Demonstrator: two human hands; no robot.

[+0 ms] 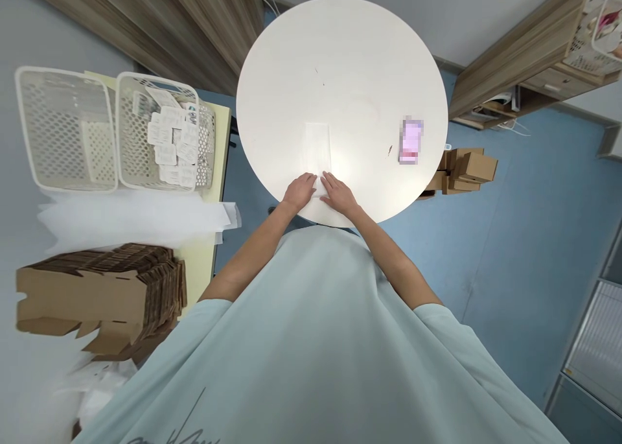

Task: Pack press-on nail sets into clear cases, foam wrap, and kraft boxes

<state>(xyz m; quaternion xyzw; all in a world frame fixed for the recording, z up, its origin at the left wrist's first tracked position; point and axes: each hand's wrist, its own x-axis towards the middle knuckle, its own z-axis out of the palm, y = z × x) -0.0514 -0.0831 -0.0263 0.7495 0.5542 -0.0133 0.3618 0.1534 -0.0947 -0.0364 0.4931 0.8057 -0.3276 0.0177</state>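
Observation:
A thin, whitish, see-through sheet (317,147) lies lengthwise on the round white table (340,48), close to its near edge. My left hand (300,191) rests at the left side of the sheet's near end, its fingers laid down and pointing inward. Opposite it, my right hand (339,194) lies on the right side of that same end, fingers stretched out and thumb apart. Between the two hands the near end looks layered or folded, though whether anything lies inside cannot be made out.
A blurred pink phone-like object (411,140) lies on the table's right side. On a side table at left stand a white basket (63,133), another basket of white packets (158,181), white sheets (131,220) and flattened cartons (82,295). Small brown boxes (466,168) sit at right.

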